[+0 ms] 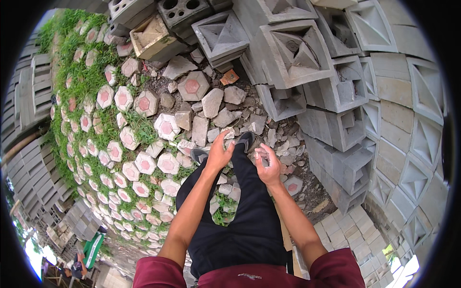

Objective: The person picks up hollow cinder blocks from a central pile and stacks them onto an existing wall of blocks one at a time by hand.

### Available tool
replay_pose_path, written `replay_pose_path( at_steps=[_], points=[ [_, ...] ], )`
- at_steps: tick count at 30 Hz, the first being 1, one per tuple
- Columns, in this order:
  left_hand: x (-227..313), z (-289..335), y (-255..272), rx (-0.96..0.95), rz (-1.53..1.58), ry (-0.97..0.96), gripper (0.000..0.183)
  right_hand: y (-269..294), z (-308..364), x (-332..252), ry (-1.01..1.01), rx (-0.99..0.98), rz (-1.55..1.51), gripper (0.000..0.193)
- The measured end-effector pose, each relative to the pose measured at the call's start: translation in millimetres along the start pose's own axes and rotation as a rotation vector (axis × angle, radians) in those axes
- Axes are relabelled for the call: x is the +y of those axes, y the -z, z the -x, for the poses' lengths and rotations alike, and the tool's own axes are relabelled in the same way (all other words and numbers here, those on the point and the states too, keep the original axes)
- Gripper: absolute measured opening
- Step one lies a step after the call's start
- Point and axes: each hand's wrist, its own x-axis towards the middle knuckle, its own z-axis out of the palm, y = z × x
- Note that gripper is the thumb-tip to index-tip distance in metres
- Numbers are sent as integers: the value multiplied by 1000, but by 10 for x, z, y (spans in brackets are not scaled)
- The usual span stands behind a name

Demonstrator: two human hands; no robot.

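Note:
Both my hands are in front of my black trousers, above broken concrete rubble. My left hand (220, 152) has its fingers stretched forward and the thumb apart. A small pale chunk (230, 132) shows at its fingertips; whether they touch it cannot be made out. My right hand (269, 165) is half curled with its fingers apart, and no held thing shows in it. Beneath and ahead of the hands are flat grey slabs, such as a broken slab (212, 102) and a long piece (200, 130). My dark shoe (246, 141) stands among the rubble.
Hexagonal pavers with reddish centres (167, 164) spread leftward through grass (98, 127). Stacked grey ventilation blocks (294, 53) rise close on the right and ahead. A yellowish block (152, 38) sits at the far side. More stacked blocks (33, 163) line the left.

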Motion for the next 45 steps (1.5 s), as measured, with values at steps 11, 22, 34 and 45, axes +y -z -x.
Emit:
replay_pose_path(
  at_steps=[11, 22, 34, 45],
  points=[
    [-716, 1412, 1316, 446, 300, 182, 41, -1592, 547, -980, -111, -425, -4, 34],
    [-1077, 3867, 2528, 931, 394, 367, 42, -2741, 1373, -2799, 140, -908, 170, 28],
    [-970, 5505, 3330, 1491, 788, 449, 45, -4281, 2594, -4342, 422, -1434, 221, 27],
    [-1767, 6454, 4444, 1976, 934, 487, 46, -6398, 4259, -5286, 653, -1906, 102, 26]
  ],
)
